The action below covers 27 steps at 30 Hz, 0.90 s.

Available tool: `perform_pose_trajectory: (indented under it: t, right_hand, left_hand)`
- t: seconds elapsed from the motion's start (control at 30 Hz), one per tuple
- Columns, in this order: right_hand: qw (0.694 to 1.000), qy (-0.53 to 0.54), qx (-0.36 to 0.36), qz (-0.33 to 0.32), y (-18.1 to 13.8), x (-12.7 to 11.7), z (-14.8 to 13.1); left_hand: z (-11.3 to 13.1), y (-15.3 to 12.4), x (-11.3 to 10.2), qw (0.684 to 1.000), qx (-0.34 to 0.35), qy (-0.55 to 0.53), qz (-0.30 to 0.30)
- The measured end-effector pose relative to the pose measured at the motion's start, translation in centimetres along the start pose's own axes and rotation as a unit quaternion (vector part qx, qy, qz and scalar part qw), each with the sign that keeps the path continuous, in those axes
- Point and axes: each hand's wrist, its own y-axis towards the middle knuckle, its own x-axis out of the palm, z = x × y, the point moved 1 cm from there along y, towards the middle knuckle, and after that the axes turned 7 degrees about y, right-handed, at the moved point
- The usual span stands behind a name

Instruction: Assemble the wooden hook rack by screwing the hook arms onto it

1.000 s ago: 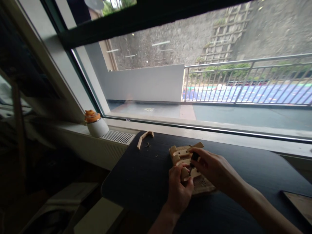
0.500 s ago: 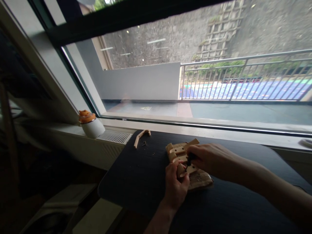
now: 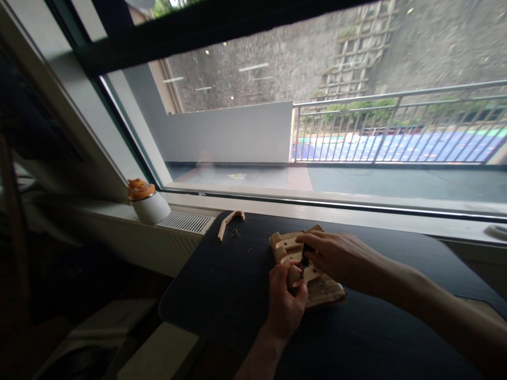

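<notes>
A dark-handled screwdriver (image 3: 304,261) stands upright in my right hand (image 3: 336,254), its fingers closed round the top of the handle. Its shaft points down at a pale wooden piece (image 3: 312,273) with dark holes. Thumb and fingers of my left hand (image 3: 285,298) grip the near left end of that piece, close to the screwdriver tip. The exact contact of tip and wood is too small to tell. Beneath lies a brown slab (image 3: 327,296), seemingly paper-wrapped, with small dark bits on it. Another holed wooden piece (image 3: 288,243) lies across its far part.
On the dark table (image 3: 222,285), a curved wooden piece (image 3: 229,221) lies at the far left corner beside several small screws (image 3: 235,233). A white pot with an orange top (image 3: 148,203) stands on the ledge. The window (image 3: 237,137) borders the table's far side.
My right hand has turned slightly on the screwdriver handle, and its fingers and wrist have shifted a little. My left hand and the wooden pieces look unmoved.
</notes>
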Motion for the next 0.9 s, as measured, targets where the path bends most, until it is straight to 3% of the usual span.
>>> perform_pose_trajectory:
  t: [0.13, 0.5, 0.7, 0.9]
  right_hand:
    - [1.0, 0.024, -0.014, 0.009, -0.16, 0.34, 0.47]
    - [0.999, -0.035, 0.034, 0.024, -0.21, 0.3, 0.27]
    - [0.999, 0.007, -0.006, 0.035, -0.45, -0.01, 0.33]
    - [0.998, 0.04, 0.013, 0.035, -0.24, 0.18, 0.79]
  left_hand:
    - [0.04, -0.05, -0.02, 1.0, -0.001, 0.0, -0.001]
    - [0.01, 0.03, 0.01, 1.0, 0.001, -0.003, -0.004]
    - [0.09, -0.03, -0.03, 1.0, -0.007, -0.004, -0.006]
    - [0.12, 0.02, -0.03, 1.0, -0.006, -0.002, -0.006]
